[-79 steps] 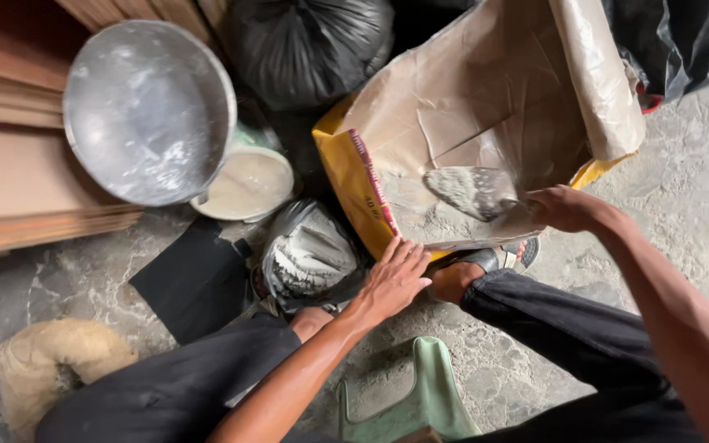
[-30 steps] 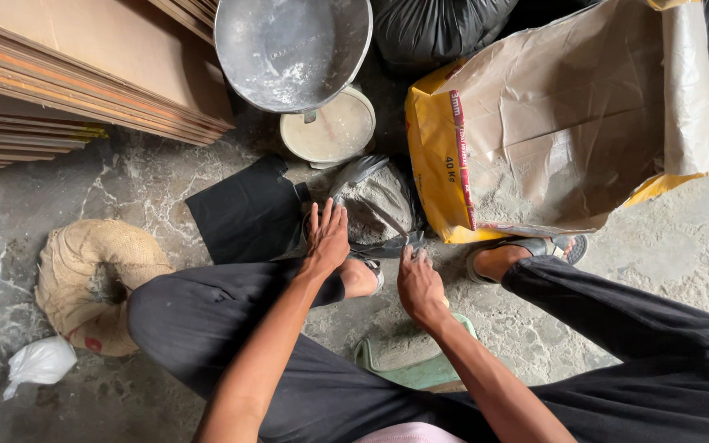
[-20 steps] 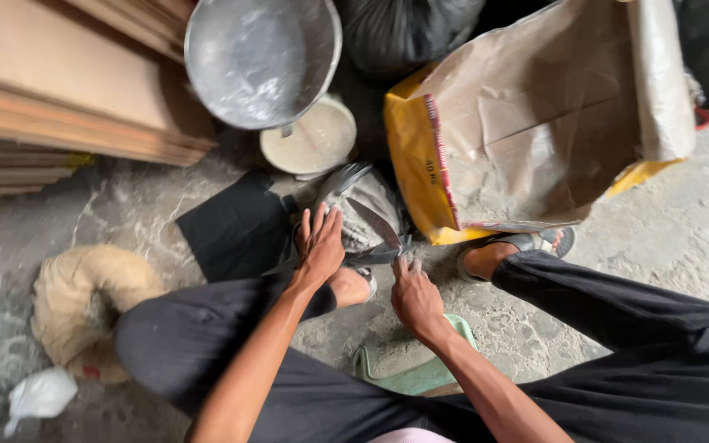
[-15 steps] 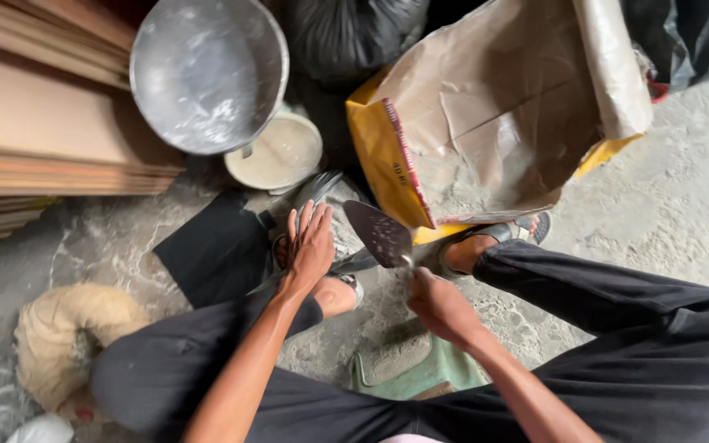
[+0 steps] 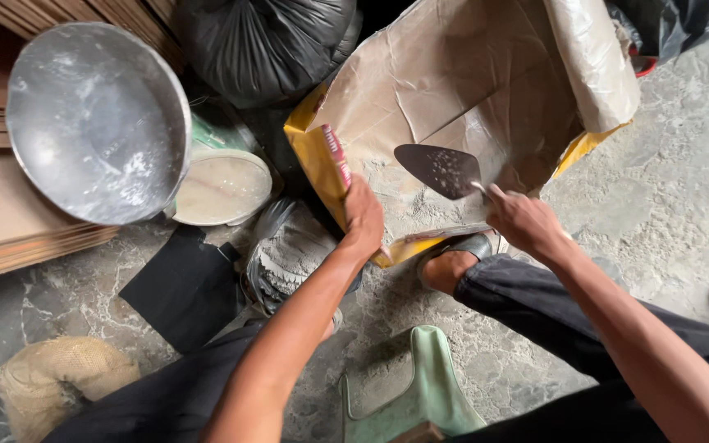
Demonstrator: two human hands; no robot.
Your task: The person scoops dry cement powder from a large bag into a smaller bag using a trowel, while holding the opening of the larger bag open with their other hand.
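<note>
Steel trowel (image 5: 439, 170), dusted pale, sits in the right hand (image 5: 527, 221), fingers wrapped round its handle, blade over the open yellow-edged paper sack (image 5: 453, 90). Left hand (image 5: 363, 215) grips the sack's near rim beside a grey plastic bag (image 5: 289, 250).

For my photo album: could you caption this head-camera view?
Left hand holds open a torn paper sack while right hand dips a trowel inside.

I saw a dull metal trowel (image 5: 441, 170) dusted with powder, a creased matt paper sack (image 5: 453, 90), a smudged steel basin (image 5: 96, 123), glossy black plastic bag (image 5: 264, 45), possibly burlap bundle (image 5: 63, 377).
</note>
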